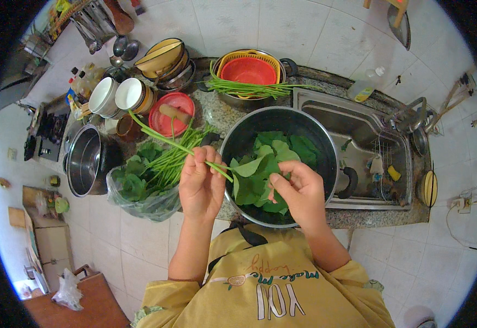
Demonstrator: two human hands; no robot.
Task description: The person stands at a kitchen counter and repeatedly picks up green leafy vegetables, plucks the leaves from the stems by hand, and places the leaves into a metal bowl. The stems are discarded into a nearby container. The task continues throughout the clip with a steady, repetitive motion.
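My left hand (200,183) is closed round a long green stem (164,138), which slants down to the right to a broad leaf (252,167). The fingers of my right hand (304,194) pinch green leaf at the other side, above a large dark pot (330,136). Loose leaves (301,148) lie inside this pot. Left of my left hand, a clear plastic bag (156,210) holds leafy greens (132,183) whose long stems (175,158) point up and to the right. Bare stems (249,89) rest across a pot with a red basket (249,71) in it.
A steel sink (353,117) with a wire rack and yellow sponge (394,173) lies right of the pot. White bowls (129,94), a red plastic lid (164,109) and an empty dark pot (87,164) stand at left. A clear bottle (367,86) stands behind the sink.
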